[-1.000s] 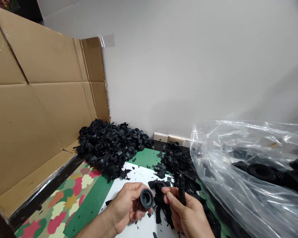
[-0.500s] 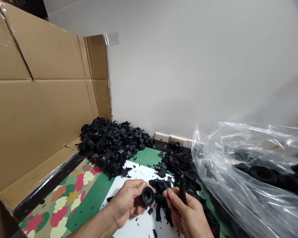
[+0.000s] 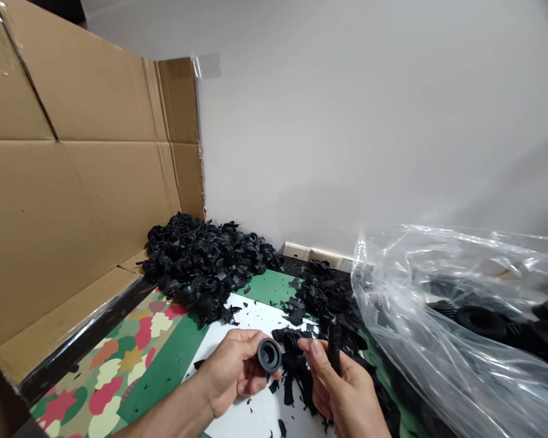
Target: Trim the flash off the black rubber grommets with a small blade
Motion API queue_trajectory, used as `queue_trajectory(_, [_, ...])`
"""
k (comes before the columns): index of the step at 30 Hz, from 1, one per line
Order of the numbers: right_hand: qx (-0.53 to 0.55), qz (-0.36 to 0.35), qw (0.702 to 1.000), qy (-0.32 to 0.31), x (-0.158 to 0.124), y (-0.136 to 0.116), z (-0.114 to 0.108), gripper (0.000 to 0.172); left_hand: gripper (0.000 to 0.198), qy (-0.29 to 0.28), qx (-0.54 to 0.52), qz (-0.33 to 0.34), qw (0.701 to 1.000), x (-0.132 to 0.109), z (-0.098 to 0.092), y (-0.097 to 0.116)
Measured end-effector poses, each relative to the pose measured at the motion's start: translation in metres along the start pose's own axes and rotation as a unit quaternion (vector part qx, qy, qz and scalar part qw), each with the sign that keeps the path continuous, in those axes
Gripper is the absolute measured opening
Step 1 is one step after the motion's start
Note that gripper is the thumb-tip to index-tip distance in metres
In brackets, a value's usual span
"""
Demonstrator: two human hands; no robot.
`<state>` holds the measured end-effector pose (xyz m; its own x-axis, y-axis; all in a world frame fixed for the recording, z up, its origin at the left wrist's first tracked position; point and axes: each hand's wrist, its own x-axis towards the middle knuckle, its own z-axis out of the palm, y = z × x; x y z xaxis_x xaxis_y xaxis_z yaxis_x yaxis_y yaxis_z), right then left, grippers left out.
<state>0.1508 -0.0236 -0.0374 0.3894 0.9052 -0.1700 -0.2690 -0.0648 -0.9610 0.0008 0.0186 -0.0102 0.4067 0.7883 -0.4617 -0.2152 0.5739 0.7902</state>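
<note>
My left hand [image 3: 237,368] grips a black rubber bellows [image 3: 269,356], its round open end turned up toward the camera. Just to the right, my right hand [image 3: 340,383] is closed around a dark, pen-like tool [image 3: 333,347] that points upward; its tip is too dark to make out. The thumb and forefinger of that hand are pinched together, apart from the bellows. Beneath both hands is a white sheet [image 3: 251,313] strewn with black rubber scraps [image 3: 288,392].
A heap of black rubber bellows [image 3: 205,255] lies against the cardboard panel [image 3: 109,182] at left. Black trimmings [image 3: 326,292] are piled behind my right hand. On the right, a clear plastic bag [image 3: 393,304] contains more bellows [image 3: 481,322]. A grey wall [image 3: 369,121] stands behind.
The bellows has tilted slightly in my left hand, showing more of its opening. My right hand has shifted slightly, with the tool still in it. The view has moved a little.
</note>
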Motion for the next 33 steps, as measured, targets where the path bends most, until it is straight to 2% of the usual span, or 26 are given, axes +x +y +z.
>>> queue_trajectory(3, [-0.004,0.018,1.0,-0.014,0.0,0.001,-0.001,0.059,0.03,0.003,-0.004,0.0,1.0,0.0,0.0,0.0])
queue_trajectory(7, [0.001,0.003,1.0,-0.028,0.0,0.003,-0.001,0.058,0.036,0.004,-0.013,0.004,1.0,0.0,-0.001,-0.002])
queue_trajectory(14, [-0.056,-0.141,0.988,0.027,-0.006,-0.009,-0.005,0.055,0.046,0.028,-0.053,0.014,0.998,0.001,-0.002,-0.002])
queue_trajectory(19, [-0.003,-0.106,0.994,0.0,-0.011,-0.012,-0.006,0.057,0.039,0.052,-0.065,0.04,0.996,0.003,-0.001,-0.002])
queue_trajectory(25, [0.008,-0.135,0.991,-0.014,-0.015,-0.007,0.002,0.037,0.039,0.052,-0.068,0.056,0.995,0.003,0.001,-0.002])
queue_trajectory(29, [0.008,-0.258,0.964,-0.065,-0.014,-0.003,0.007,0.019,0.043,0.044,-0.047,0.06,0.996,0.0,0.003,-0.003])
queue_trajectory(31, [-0.004,-0.31,0.948,-0.068,-0.013,0.0,0.008,0.014,0.045,0.045,-0.042,0.059,0.996,0.0,0.005,-0.003])
queue_trajectory(33, [0.002,-0.332,0.942,-0.059,-0.012,0.004,0.009,0.01,0.047,0.053,-0.043,0.057,0.996,-0.001,0.006,-0.005])
